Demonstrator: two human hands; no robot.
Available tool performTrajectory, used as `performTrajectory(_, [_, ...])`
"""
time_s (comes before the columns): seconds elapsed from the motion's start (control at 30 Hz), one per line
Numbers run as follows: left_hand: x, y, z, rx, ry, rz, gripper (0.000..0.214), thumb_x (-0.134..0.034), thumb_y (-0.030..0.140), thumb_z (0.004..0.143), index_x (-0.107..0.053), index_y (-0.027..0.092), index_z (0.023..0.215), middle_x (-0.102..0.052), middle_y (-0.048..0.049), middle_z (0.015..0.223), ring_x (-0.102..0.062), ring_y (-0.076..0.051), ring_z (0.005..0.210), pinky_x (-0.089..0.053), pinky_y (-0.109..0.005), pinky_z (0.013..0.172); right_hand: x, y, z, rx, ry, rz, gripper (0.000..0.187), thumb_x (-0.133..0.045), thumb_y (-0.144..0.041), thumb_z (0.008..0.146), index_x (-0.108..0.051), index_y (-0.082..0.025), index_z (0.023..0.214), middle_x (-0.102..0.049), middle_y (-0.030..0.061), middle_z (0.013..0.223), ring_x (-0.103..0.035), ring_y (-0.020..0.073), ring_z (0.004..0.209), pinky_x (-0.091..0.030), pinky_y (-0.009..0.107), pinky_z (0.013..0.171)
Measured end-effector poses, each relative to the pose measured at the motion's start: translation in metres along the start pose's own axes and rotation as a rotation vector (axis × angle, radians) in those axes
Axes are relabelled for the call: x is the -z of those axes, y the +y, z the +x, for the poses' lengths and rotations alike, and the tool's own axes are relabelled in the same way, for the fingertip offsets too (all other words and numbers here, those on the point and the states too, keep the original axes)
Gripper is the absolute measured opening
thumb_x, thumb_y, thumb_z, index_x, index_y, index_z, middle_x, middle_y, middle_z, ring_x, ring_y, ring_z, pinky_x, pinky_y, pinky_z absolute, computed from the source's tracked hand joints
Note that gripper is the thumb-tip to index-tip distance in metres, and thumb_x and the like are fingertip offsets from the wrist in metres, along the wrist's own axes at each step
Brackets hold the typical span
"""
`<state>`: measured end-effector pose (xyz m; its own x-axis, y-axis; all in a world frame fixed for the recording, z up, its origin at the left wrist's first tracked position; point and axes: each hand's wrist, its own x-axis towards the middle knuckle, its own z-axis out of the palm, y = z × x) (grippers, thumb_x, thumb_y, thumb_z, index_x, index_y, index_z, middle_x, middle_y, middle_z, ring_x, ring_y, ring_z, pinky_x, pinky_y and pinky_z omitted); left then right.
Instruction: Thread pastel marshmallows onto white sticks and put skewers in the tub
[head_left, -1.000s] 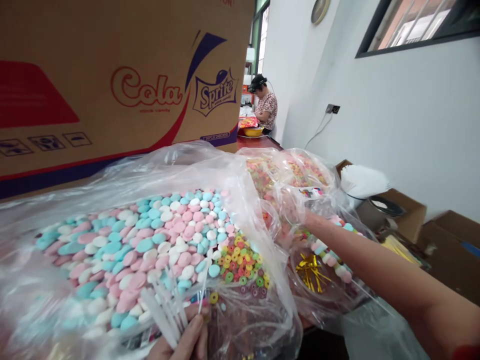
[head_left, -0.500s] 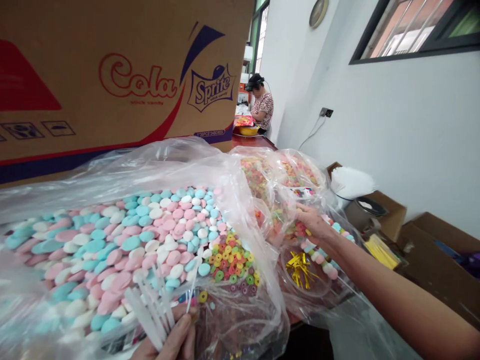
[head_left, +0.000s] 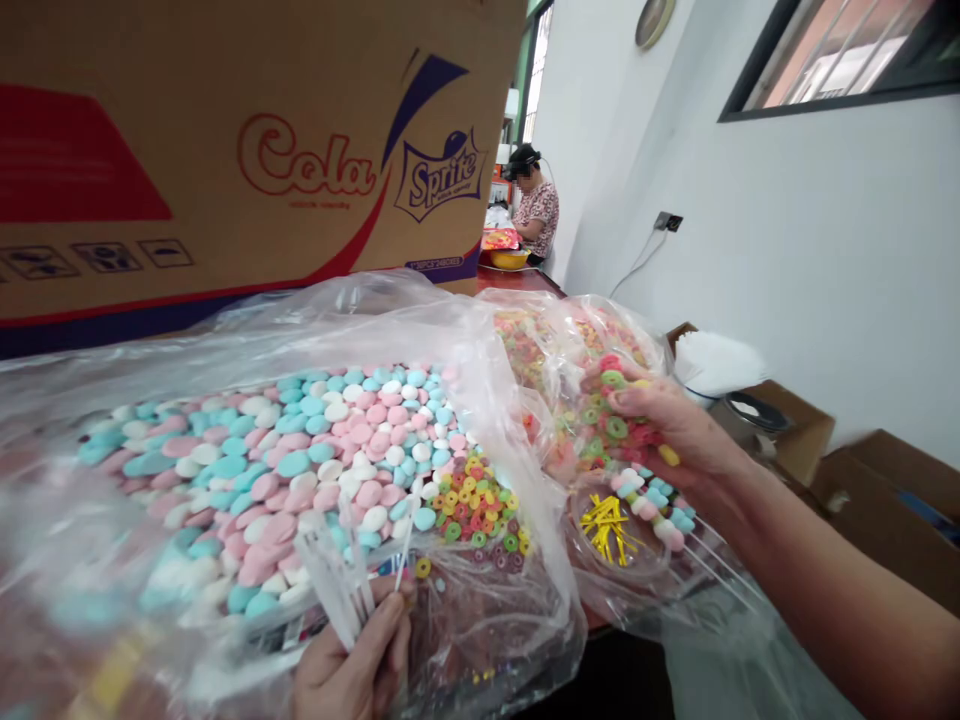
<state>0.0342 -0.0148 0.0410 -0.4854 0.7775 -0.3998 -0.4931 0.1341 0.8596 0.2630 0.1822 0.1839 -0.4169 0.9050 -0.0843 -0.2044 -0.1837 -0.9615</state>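
My left hand (head_left: 360, 645), low in the view, is closed around a bunch of white sticks (head_left: 330, 575); one stick stands apart from the rest. Behind it, an open clear plastic bag (head_left: 517, 480) holds pink, white and blue round sweets (head_left: 277, 480) and a pile of small ring candies (head_left: 472, 500). My right hand (head_left: 675, 415) is closed on a handful of red, green and yellow ring candies (head_left: 615, 420), above bags of similar rings. Below that hand are a clear round tub of yellow twist ties (head_left: 607, 528) and skewers threaded with pastel sweets (head_left: 656, 500).
A large printed cardboard box (head_left: 315, 80) stands behind the sweets. Another person (head_left: 536, 205) works at the far end of the table near a yellow bowl (head_left: 510, 260). Open cartons (head_left: 892, 490) and a dark pot (head_left: 750, 412) sit at right.
My right hand has come up out of the candy bag with ring candies in it. My left hand still holds the sticks, and the view has shifted slightly.
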Motion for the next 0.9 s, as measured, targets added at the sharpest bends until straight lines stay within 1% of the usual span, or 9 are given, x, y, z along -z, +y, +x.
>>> performTrajectory(0.13, [-0.001, -0.001, 0.0, -0.031, -0.012, 0.003, 0.037, -0.085, 0.047, 0.063, -0.07, 0.015, 0.072, -0.047, 0.0061, 0.044, -0.031, -0.004, 0.038, -0.02, -0.015, 0.036, -0.059, 0.023, 0.003, -0.095, -0.279, -0.052, 0.033, -0.071, -0.023, 0.062, -0.065, -0.019, 0.094, -0.061, -0.0041, 0.07, -0.055, 0.0088, 0.049, -0.042, 0.019, 0.044])
performTrajectory(0.23, [0.001, 0.0, -0.002, -0.044, -0.036, 0.006, 0.037, -0.084, 0.047, 0.065, -0.067, 0.014, 0.064, -0.047, 0.0055, 0.042, -0.032, -0.005, 0.038, -0.02, -0.016, 0.037, -0.078, 0.057, 0.016, -0.071, -0.346, -0.318, 0.039, -0.069, -0.026, 0.069, -0.067, -0.021, 0.108, -0.067, -0.0006, 0.085, -0.06, 0.012, 0.062, -0.046, 0.023, 0.054])
performTrajectory(0.3, [0.003, -0.001, -0.003, -0.055, -0.06, 0.012, 0.035, -0.082, 0.046, 0.069, -0.067, 0.014, 0.066, -0.047, 0.0057, 0.043, -0.032, -0.005, 0.038, -0.02, -0.016, 0.037, -0.079, 0.079, 0.026, 0.082, -0.351, -0.675, 0.04, -0.066, -0.026, 0.075, -0.066, -0.024, 0.115, -0.067, 0.0013, 0.098, -0.062, 0.0151, 0.075, -0.049, 0.028, 0.066])
performTrajectory(0.37, [0.005, -0.003, -0.003, -0.066, -0.071, 0.021, 0.033, -0.079, 0.046, 0.072, -0.069, 0.014, 0.076, -0.047, 0.0064, 0.044, -0.032, -0.005, 0.038, -0.02, -0.016, 0.037, -0.077, 0.098, 0.032, 0.325, -0.4, -1.087, 0.035, -0.064, -0.023, 0.079, -0.067, -0.024, 0.114, -0.065, 0.0039, 0.105, -0.06, 0.0182, 0.086, -0.049, 0.032, 0.078])
performTrajectory(0.5, [0.005, -0.005, -0.002, -0.066, -0.034, 0.012, 0.039, -0.081, 0.05, 0.068, -0.07, 0.015, 0.083, -0.048, 0.0069, 0.044, -0.032, -0.005, 0.037, -0.02, -0.015, 0.037, -0.072, 0.125, 0.028, 0.717, -0.495, -1.669, 0.029, -0.063, -0.024, 0.085, -0.063, -0.019, 0.113, -0.06, 0.0116, 0.108, -0.054, 0.0257, 0.097, -0.047, 0.039, 0.086])
performTrajectory(0.6, [0.001, -0.002, -0.001, -0.065, -0.015, -0.003, 0.042, -0.084, 0.052, 0.063, -0.071, 0.014, 0.079, -0.047, 0.0066, 0.042, -0.033, -0.005, 0.037, -0.02, -0.015, 0.036, -0.072, 0.133, 0.022, 0.859, -0.508, -1.778, 0.044, -0.065, -0.032, 0.084, -0.056, -0.016, 0.124, -0.058, 0.0147, 0.115, -0.05, 0.031, 0.104, -0.043, 0.046, 0.092])
performTrajectory(0.8, [-0.001, 0.004, -0.003, -0.017, -0.002, -0.013, 0.039, -0.088, 0.047, 0.058, -0.069, 0.015, 0.068, -0.048, 0.006, 0.043, -0.034, -0.005, 0.038, -0.021, -0.016, 0.036, -0.073, 0.117, 0.016, 0.843, -0.472, -1.763, 0.074, -0.073, -0.047, 0.076, -0.044, -0.016, 0.137, -0.045, 0.0197, 0.137, -0.046, 0.034, 0.114, -0.043, 0.047, 0.094])
performTrajectory(0.83, [-0.001, 0.005, -0.003, 0.0, -0.006, -0.005, 0.039, -0.088, 0.047, 0.058, -0.066, 0.015, 0.063, -0.048, 0.0055, 0.044, -0.034, -0.005, 0.039, -0.023, -0.016, 0.036, -0.073, 0.114, 0.015, 0.855, -0.473, -1.765, 0.073, -0.073, -0.047, 0.077, -0.045, -0.015, 0.136, -0.047, 0.0197, 0.136, -0.047, 0.0337, 0.113, -0.043, 0.047, 0.093])
performTrajectory(0.9, [-0.001, 0.006, -0.003, 0.027, 0.008, 0.022, 0.041, -0.088, 0.048, 0.056, -0.065, 0.015, 0.06, -0.049, 0.0047, 0.045, -0.037, -0.006, 0.039, -0.026, -0.017, 0.035, -0.073, 0.11, 0.015, 0.9, -0.505, -1.783, 0.053, -0.067, -0.039, 0.084, -0.052, -0.014, 0.128, -0.056, 0.0169, 0.123, -0.051, 0.0306, 0.106, -0.045, 0.045, 0.089])
